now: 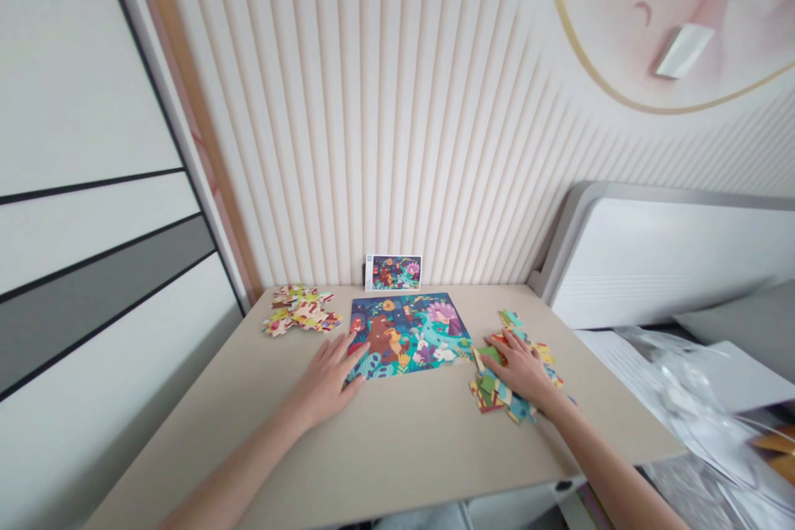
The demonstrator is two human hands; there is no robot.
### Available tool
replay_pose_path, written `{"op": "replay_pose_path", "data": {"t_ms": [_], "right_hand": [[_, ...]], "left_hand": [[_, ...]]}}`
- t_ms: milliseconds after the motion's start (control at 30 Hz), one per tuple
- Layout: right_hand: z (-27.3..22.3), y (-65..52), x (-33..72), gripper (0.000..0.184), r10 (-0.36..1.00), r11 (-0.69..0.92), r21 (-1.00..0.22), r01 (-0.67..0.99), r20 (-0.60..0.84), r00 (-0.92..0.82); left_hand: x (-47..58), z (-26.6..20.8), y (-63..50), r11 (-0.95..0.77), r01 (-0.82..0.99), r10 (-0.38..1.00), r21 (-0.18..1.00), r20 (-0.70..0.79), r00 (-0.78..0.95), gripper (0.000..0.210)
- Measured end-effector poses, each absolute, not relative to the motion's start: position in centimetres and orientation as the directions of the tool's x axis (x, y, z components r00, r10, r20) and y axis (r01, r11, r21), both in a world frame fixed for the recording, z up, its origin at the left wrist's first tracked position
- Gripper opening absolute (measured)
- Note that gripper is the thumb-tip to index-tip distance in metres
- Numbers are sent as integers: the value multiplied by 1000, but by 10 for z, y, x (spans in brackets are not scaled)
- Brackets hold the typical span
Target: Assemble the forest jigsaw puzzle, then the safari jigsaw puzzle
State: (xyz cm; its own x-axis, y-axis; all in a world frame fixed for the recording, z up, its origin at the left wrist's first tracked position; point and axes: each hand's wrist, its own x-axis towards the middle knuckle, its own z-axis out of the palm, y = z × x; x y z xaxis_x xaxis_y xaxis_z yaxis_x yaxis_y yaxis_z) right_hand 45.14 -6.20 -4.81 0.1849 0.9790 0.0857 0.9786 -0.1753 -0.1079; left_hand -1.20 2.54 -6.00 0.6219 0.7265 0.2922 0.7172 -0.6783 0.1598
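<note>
A jigsaw puzzle (407,337) with a dark forest scene of a bear, a fox and white rabbits lies assembled on the table. My left hand (329,377) rests flat with spread fingers at its left edge, fingertips touching the picture. My right hand (522,366) lies over a pile of colourful puzzle pieces (490,391) to the right of the puzzle, fingers stretched out on top. Part of that pile is hidden under my palm. Behind the puzzle, a small reference picture card (393,272) of the same scene stands upright against the wall.
Another heap of puzzle pieces (301,310), mostly red, yellow and cream, sits at the table's back left corner. The beige table (373,455) meets a ribbed wall (385,99). A white cabinet stands at left; a bed with clear plastic wrapping (689,381) is at right.
</note>
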Motion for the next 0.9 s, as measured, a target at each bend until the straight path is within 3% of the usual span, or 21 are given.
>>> {"op": "replay_pose_path", "data": {"t_ms": [167,267,367,500,600,800,900], "right_hand": [[-44,-63,457,76,979,-158,-167,973,102,177],[-45,-70,484,80,948,-279,-183,943,104,301],[-53,-83,511,84,916,-394,-166,904,7,401],[-69,-98,519,80,922,-370,-164,914,58,384],[-73,-104,508,80,921,-365,-175,915,80,382],[-75,-109,485,81,923,-350,-187,918,97,372],[-78,-112,482,80,923,-356,-185,916,86,376]], "left_hand": [[28,-34,-21,-779,611,621,143,313,719,58],[54,-22,-58,-846,498,532,192,236,813,60],[79,-20,-89,-859,433,485,272,164,859,61],[121,-31,-109,-811,437,501,388,75,862,78],[154,-41,-115,-790,454,523,411,67,850,88],[168,-44,-108,-818,423,489,390,81,869,86],[142,-39,-83,-799,506,558,326,84,826,77]]}}
